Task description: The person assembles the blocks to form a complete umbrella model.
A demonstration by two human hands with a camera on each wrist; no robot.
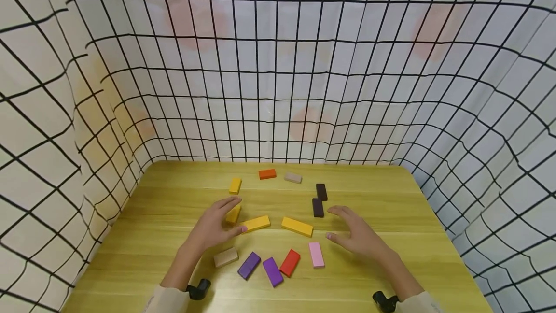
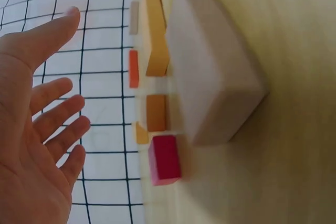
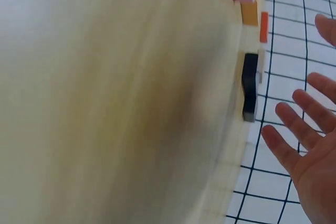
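Note:
My left hand [image 1: 213, 226] hovers over the left of the ring of blocks, fingers spread and holding nothing. Its thumb overlaps one end of a yellow block [image 1: 257, 223], and its fingers partly cover another yellow block [image 1: 233, 213]. Close below that hand lies a tan wooden block [image 1: 226, 257]. A crimson block [image 2: 165, 161] shows in the left wrist view. On the other side, my right hand [image 1: 358, 233] is held with fingers apart, between two black blocks [image 1: 318, 207] and a pink block [image 1: 316, 254], gripping nothing. A third yellow block [image 1: 297, 226] lies left of its thumb.
Two purple blocks [image 1: 272, 271] and a red block [image 1: 290, 263] lie nearest me. Toward the back are an orange block [image 1: 267, 174], a beige block [image 1: 293, 177] and a yellow block [image 1: 235, 186]. Black wire grid [image 1: 275, 71] borders the wooden table [image 1: 417, 255] at the back and sides.

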